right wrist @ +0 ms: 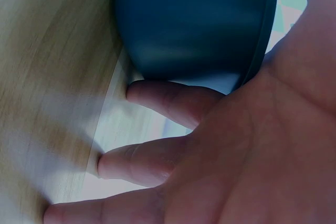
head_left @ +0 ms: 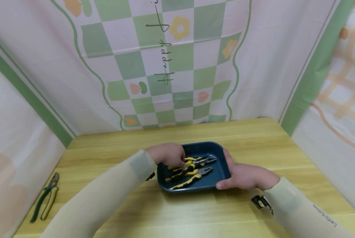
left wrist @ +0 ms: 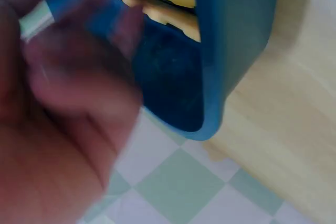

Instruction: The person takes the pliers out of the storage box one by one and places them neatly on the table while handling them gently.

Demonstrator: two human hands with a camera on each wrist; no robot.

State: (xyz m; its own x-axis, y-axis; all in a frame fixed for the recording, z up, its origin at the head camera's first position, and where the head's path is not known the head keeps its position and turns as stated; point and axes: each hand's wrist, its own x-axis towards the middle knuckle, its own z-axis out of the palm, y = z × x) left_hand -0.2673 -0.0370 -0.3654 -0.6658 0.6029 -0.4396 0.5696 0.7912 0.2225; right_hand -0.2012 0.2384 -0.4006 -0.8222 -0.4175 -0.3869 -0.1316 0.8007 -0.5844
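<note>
A dark blue rectangular tray (head_left: 214, 185) holds several pliers (head_left: 192, 180) with yellow-and-black handles, lying side by side with their jaws toward the right. My left hand (head_left: 171, 154) reaches into the tray from the left. Its bent fingers pinch one of the pliers near the yellow pivot end; the left wrist view is blurred there and the contact partly hidden. Against the tray's right end rests my right hand (head_left: 245, 175), thumb at the near corner and one finger along the far side. In the right wrist view its straight fingers (right wrist: 142, 163) spread beside the tray wall, tips down at the table.
Another pair of pliers (head_left: 48, 198), with one green and one yellow handle, lies on the wooden table (head_left: 121, 211) at the left. A patterned curtain (head_left: 165, 66) stands behind the table and along both sides.
</note>
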